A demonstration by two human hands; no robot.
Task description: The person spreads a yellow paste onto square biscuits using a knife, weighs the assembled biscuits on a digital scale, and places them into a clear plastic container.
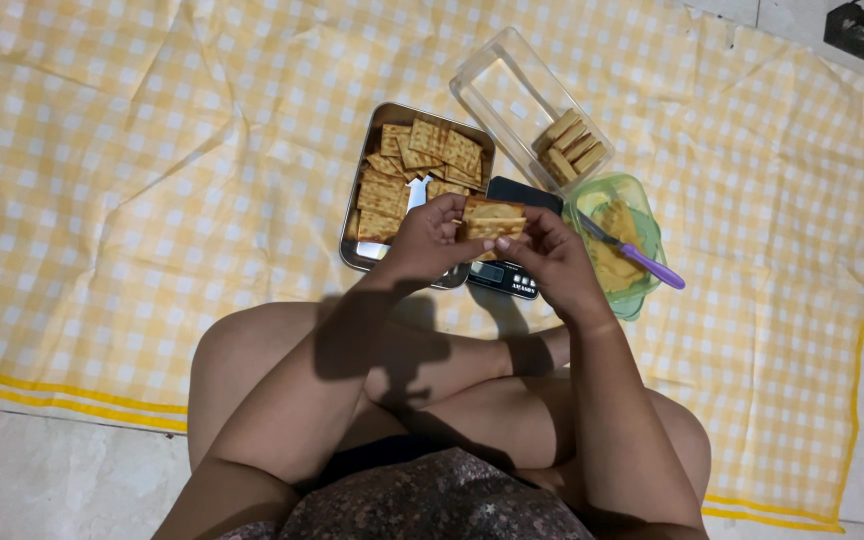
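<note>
While I sit cross-legged on the yellow checked cloth [132, 150], wide open room lies across the left half of the frame, and bare tile floor [42, 480] shows past the cloth's lower left edge. Both hands grasp one cracker sandwich [493, 222] at mid-frame: my left hand [424, 240] pinches its left end, my right hand [550, 255] its right. It is golden, square, stacked in layers. Just behind it lie one steel tray [357, 245] of loose crackers, one black scale [522, 195], one clear box [512, 85] with four finished stacks, and one green tub [642, 200] of yellow spread holding one purple knife [642, 258].
</note>
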